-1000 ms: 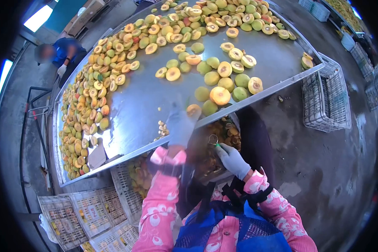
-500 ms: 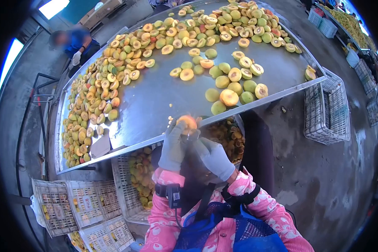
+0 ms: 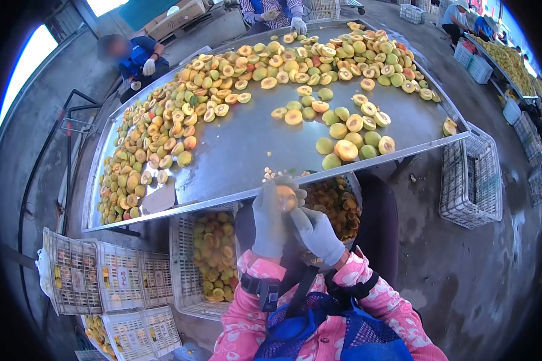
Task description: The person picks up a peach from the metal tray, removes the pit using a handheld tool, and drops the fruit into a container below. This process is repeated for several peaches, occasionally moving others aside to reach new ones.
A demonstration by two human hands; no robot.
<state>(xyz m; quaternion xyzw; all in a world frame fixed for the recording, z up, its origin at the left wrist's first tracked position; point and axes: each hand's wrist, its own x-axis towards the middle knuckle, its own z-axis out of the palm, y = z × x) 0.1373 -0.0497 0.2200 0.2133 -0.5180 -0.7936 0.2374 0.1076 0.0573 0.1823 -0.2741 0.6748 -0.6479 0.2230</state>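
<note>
Both hands (image 3: 292,219) closed, gripping peach half (image 3: 286,197)

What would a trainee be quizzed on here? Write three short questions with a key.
1. True or false: the left hand holds a peach half.
2. Which lies under the metal table: A crates of fruit, B a ladder?
3. What covers both hands?

Key: 1 true. 2 A; a white crate holds fruit. 3 Grey gloves; the right hand touches the same peach half, and its grip cannot be told.
</note>
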